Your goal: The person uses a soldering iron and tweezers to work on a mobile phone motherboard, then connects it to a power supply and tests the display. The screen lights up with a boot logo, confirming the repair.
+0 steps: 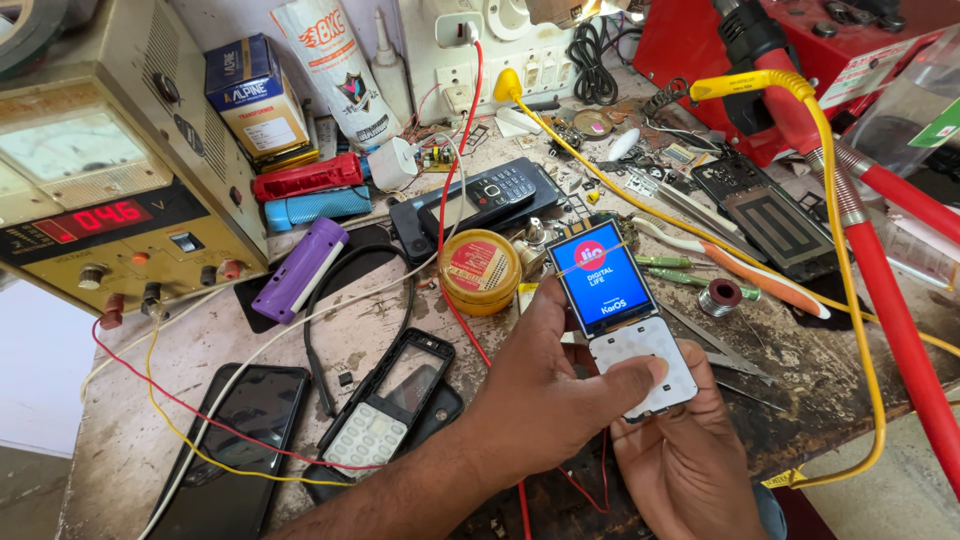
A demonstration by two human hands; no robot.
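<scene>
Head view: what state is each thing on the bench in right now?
Bare phone board: screen lit, keypad membrane exposed.
Left hand: thumb pressing the keypad.
Right hand: cradling the board from below.
Power supply: on, red display lit.
Smartphone: screen dark.
Yellow tin: lid on.

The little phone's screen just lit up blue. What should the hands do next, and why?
Probably press another key. The left hand has its thumb on the white keypad while the right hand cradles the bare phone from below. Its screen is lit, so the keys seem next to check.
</scene>
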